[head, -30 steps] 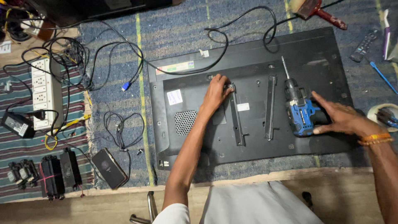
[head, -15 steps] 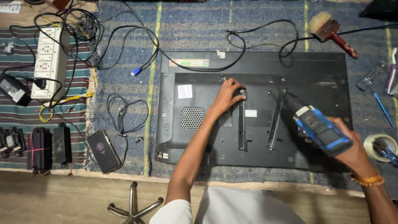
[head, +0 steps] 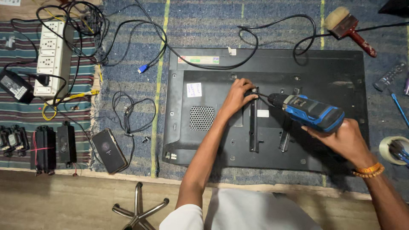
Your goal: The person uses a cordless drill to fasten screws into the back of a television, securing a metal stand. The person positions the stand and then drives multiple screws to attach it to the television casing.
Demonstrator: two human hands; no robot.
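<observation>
Blue drill (head: 313, 111) gripped in right hand (head: 347, 140), bit at the bracket's (head: 254, 123) top screw, pinched by left hand (head: 238, 96); both brackets remain mounted on the panel (head: 332, 68)

A blue-and-black cordless drill (head: 309, 111) lies nearly level, its bit tip meeting the top end of the left of two dark upright mounting brackets (head: 254, 121) on the black back panel of a flat television (head: 204, 85) (lying face down on a blue mat).
</observation>
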